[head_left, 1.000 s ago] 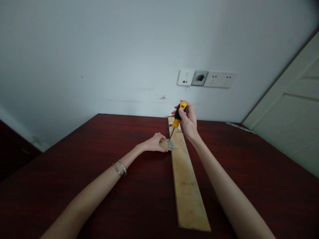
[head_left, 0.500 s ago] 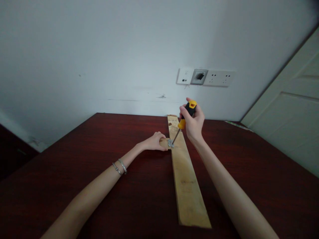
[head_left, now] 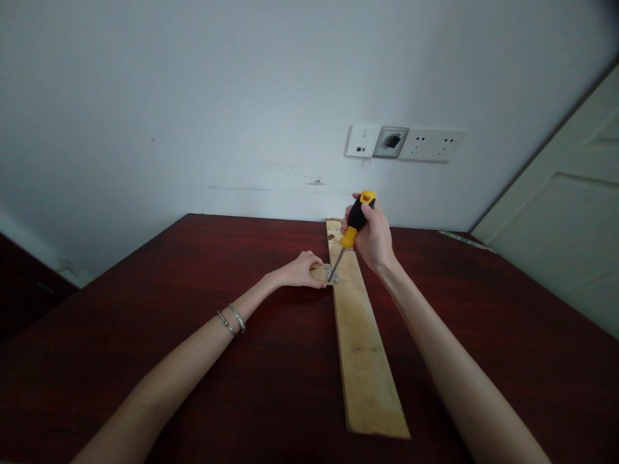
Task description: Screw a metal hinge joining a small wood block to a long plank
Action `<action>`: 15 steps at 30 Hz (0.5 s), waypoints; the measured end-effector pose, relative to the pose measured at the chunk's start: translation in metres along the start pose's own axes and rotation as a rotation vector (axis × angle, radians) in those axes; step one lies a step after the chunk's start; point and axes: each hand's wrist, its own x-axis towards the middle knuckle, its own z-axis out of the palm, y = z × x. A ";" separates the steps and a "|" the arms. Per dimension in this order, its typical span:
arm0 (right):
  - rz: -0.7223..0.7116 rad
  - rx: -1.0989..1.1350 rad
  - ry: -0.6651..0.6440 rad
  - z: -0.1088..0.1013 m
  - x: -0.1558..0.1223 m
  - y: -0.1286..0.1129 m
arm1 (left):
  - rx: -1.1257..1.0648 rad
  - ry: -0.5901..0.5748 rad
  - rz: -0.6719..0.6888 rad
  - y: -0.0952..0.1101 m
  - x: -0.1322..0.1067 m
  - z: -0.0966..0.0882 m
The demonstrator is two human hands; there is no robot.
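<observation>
A long wooden board (head_left: 365, 348) lies on the dark red table, running away from me toward the wall. Against its left edge sits a small wooden block (head_left: 319, 274), gripped at its sides by my left hand (head_left: 298, 270). A silvery metal hinge (head_left: 333, 275) spans the joint between block and board. My right hand (head_left: 374, 235) is wrapped around the black and yellow handle of a screwdriver (head_left: 358, 218). The shaft slants down to the left, and its tip is at the hinge's left part, near the block. Whether a screw sits under the tip is too small to tell.
The dark red table (head_left: 232, 245) reaches back to a white wall (head_left: 242, 96). Wall sockets (head_left: 430, 144) are mounted above its back edge. A pale panelled door (head_left: 570, 212) stands at the right. A thin strip (head_left: 467, 241) lies at the table's back right edge.
My right hand has shifted slightly left with the screwdriver, and its tip has moved from the hinge's right part to its left part. My left hand keeps its hold on the block.
</observation>
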 end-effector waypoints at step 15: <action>-0.159 -0.159 0.019 -0.006 -0.002 -0.012 | -0.024 0.024 0.007 -0.003 -0.001 0.002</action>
